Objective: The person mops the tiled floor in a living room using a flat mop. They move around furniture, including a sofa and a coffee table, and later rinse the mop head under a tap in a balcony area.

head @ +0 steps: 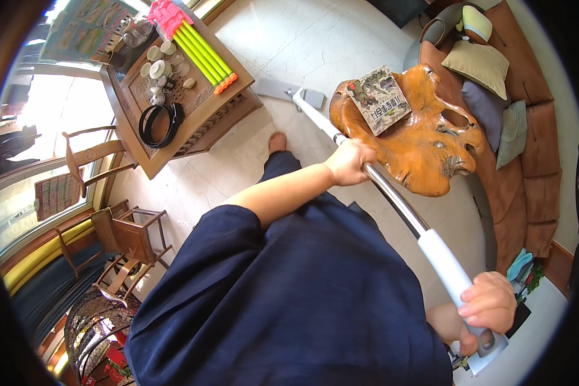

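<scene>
A flat mop with a white and chrome pole [398, 200] runs diagonally across the view. My left hand [351, 161] is wrapped around the pole's middle, just below a dark joint. Lower right, my right hand [489, 306] grips the white handle [446, 265] near its end, which has a hanging hole. The grey mop head [270, 90] lies on the pale tiled floor [289, 29] between the wooden tea table and a burl-wood coffee table [415, 159]. Close to the pole, a book [380, 99] with a camouflage-pattern cover rests on the burl wood.
On the tea table [231, 91] are a coiled black belt [159, 126], small cups [160, 69], a glass teapot [136, 33] and green toy tubes [202, 55]. A brown sofa [535, 140] with cushions [477, 65] curves along the right. Wooden chairs [132, 236] stand left. My bare foot [277, 142] is ahead.
</scene>
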Demonstrator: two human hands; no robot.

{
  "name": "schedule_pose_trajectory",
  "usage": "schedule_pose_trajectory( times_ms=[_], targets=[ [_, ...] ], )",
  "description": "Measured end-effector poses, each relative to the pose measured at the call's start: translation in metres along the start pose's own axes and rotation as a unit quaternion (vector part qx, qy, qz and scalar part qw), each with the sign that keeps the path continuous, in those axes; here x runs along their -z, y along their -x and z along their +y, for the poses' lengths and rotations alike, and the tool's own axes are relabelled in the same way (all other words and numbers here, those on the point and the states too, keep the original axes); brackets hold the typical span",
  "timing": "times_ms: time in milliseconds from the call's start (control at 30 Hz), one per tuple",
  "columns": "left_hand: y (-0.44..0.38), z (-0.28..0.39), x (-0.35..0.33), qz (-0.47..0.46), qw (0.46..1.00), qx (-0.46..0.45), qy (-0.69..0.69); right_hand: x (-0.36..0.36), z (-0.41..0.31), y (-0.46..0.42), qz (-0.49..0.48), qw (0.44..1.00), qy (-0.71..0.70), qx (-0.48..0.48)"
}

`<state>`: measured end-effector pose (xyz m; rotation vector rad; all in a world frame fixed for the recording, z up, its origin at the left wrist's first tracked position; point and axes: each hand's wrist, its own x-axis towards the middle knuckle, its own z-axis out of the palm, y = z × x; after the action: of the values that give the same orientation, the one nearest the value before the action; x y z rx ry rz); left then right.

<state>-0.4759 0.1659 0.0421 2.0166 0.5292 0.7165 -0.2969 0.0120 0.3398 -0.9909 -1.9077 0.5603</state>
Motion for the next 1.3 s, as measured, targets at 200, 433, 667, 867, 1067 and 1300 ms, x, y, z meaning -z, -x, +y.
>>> schedule_pose_trajectory(
  times_ms=[200,433,667,867,1067,1300],
  targets=[
    [0.032,0.053,-0.013,-0.087,0.996,0.007,0.030,0.009,-0.056,0.034,0.086,0.996,0.025,0.009],
    [0.026,0.059,0.020,-0.128,0.988,0.035,-0.077,-0.045,-0.082,0.043,0.306,0.951,0.047,-0.018],
    [0.060,-0.052,0.079,0.001,0.991,0.099,-0.089,-0.163,-0.025,0.004,0.193,0.974,0.031,-0.116],
    [0.099,-0.031,0.080,-0.035,0.995,0.067,-0.058,-0.152,-0.062,-0.015,-0.039,0.993,-0.037,-0.102],
    [0.121,0.042,0.052,-0.123,0.991,-0.022,0.039,-0.113,-0.142,-0.015,-0.127,0.990,0.009,-0.055],
    [0.163,0.083,0.055,-0.195,0.977,-0.022,0.084,-0.083,-0.183,-0.019,-0.275,0.956,-0.090,-0.052]
  ],
)
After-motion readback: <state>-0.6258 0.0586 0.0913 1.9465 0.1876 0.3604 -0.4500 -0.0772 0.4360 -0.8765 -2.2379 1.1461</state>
